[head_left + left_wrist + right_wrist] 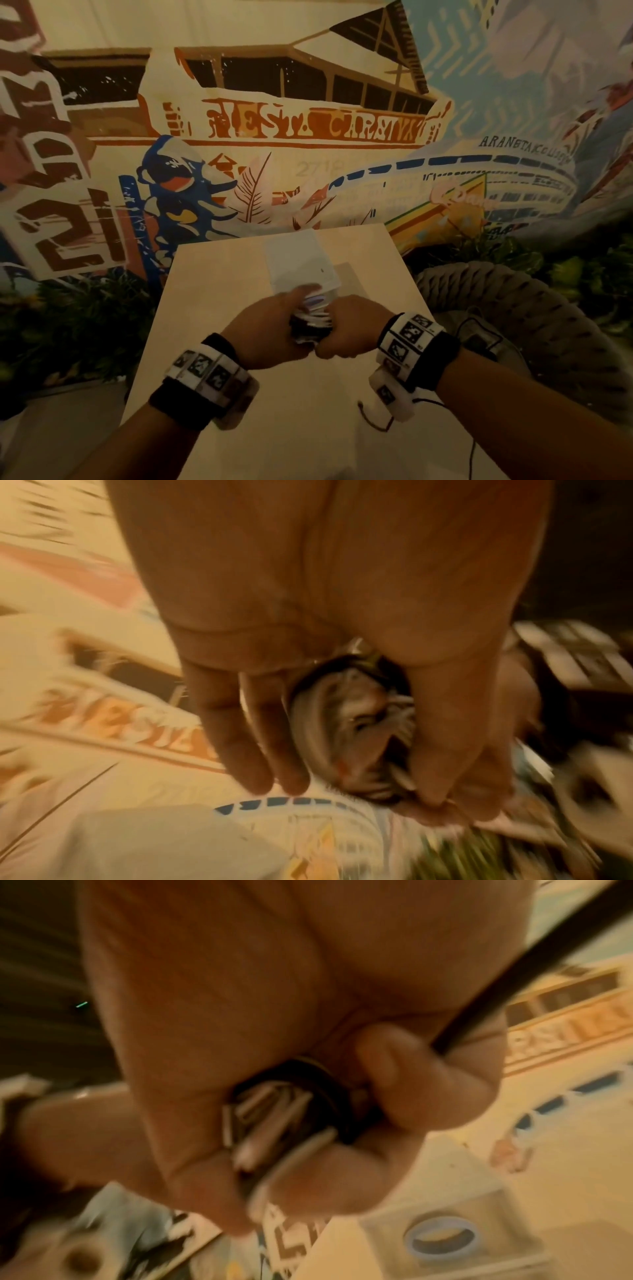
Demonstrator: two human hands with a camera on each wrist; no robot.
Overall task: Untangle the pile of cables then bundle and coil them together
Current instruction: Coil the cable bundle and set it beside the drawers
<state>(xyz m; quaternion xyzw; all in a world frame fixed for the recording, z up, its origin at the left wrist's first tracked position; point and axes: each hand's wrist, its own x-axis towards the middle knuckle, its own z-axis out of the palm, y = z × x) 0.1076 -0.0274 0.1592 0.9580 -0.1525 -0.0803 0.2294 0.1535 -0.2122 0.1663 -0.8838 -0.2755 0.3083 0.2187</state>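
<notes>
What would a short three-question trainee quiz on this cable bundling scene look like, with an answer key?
1. True or false: the cable bundle lies on the table with neither hand touching it.
2. Multiple choice: what lies on the table beyond the hands? A) a red mug B) a clear bag C) an open laptop
3. Fill in: in the right wrist view, a ring-shaped blue ____ roll lies inside the clear bag.

Key
1. False: the left hand and right hand both grip the bundle, held between them above the table.
2. B
3. Tape
</notes>
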